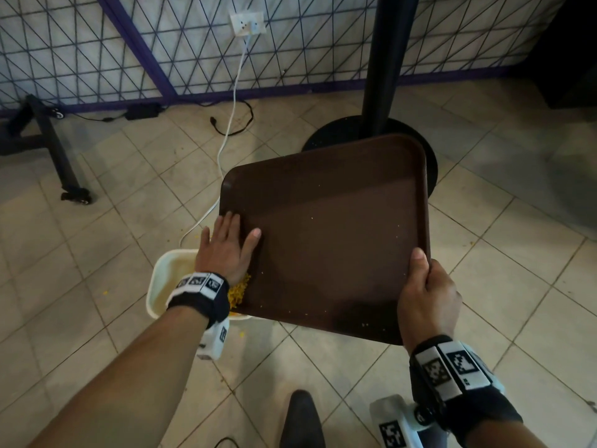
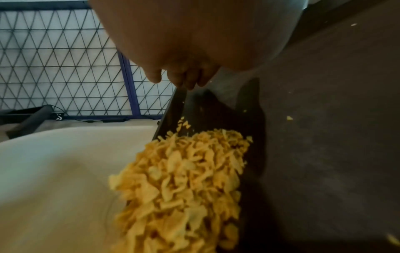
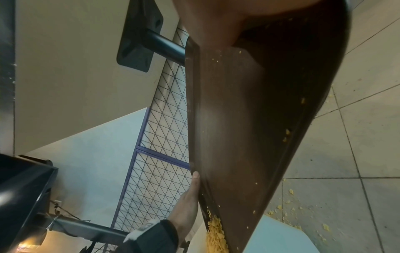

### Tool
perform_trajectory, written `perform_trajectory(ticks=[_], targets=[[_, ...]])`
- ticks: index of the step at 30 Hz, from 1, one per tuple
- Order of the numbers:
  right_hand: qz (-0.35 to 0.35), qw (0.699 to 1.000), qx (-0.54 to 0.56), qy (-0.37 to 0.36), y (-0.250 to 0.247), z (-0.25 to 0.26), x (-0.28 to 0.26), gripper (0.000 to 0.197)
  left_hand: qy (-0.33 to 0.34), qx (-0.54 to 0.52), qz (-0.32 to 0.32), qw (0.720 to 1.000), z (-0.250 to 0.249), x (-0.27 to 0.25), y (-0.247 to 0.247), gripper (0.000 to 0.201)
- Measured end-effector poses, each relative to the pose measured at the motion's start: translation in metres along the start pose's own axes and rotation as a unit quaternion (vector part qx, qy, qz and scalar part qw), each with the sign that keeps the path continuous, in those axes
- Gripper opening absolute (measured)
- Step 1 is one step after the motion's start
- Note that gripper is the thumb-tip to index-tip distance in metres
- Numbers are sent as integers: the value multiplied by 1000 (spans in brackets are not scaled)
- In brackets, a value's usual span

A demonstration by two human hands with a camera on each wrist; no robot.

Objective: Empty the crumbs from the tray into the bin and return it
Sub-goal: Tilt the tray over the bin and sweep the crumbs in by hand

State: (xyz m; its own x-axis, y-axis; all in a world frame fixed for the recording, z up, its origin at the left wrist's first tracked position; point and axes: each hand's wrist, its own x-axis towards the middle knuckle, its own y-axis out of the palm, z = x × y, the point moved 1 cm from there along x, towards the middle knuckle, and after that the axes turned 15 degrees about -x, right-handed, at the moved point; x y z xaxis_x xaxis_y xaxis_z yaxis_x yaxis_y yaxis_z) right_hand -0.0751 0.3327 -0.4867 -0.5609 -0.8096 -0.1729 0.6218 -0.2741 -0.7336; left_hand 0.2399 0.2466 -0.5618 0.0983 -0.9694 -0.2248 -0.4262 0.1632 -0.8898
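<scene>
The left hand (image 1: 226,247) is lying flat with straight fingers on the left edge of the brown tray (image 1: 326,234), thumb spread onto the tray's inner face, palm pressing against the rim. The right hand (image 1: 426,292) is gripping the tray's near right corner, thumb curled over the rim on top and the other fingers underneath, out of sight. The tray is being held in the air, tilted down toward its near left corner, which is hanging over the white bin (image 1: 164,286) on the tiled floor (image 1: 97,253). Yellow crumbs (image 2: 184,184) are piling at that low corner and spilling over the edge into the bin. A few crumbs are lying scattered on the floor beside the bin. A black table post (image 1: 384,59) is standing just behind the tray's far edge; open floor is lying to the left and right.
</scene>
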Motion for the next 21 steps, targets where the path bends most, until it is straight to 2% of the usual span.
perform_trajectory(ticks=[3, 7, 11, 15, 18, 21], targets=[[0, 1000, 2, -2, 0, 0, 1, 46, -15, 8, 23, 1000, 5, 4, 3, 91], [6, 1000, 2, 8, 0, 1, 0, 47, -21, 20, 44, 999, 22, -41, 18, 89], [3, 1000, -4, 5, -1, 1, -2, 47, -3, 14, 64, 998, 37, -81, 22, 90], [5, 1000, -9, 5, 0, 2, -3, 48, 20, 4, 65, 998, 36, -88, 6, 93], [6, 1000, -10, 10, 0, 2, -3, 48, 38, -4, 30, 999, 22, -84, 2, 84], [8, 1000, -11, 10, 0, 2, -3, 47, 74, -1, 40, 996, 3, -85, 18, 74]])
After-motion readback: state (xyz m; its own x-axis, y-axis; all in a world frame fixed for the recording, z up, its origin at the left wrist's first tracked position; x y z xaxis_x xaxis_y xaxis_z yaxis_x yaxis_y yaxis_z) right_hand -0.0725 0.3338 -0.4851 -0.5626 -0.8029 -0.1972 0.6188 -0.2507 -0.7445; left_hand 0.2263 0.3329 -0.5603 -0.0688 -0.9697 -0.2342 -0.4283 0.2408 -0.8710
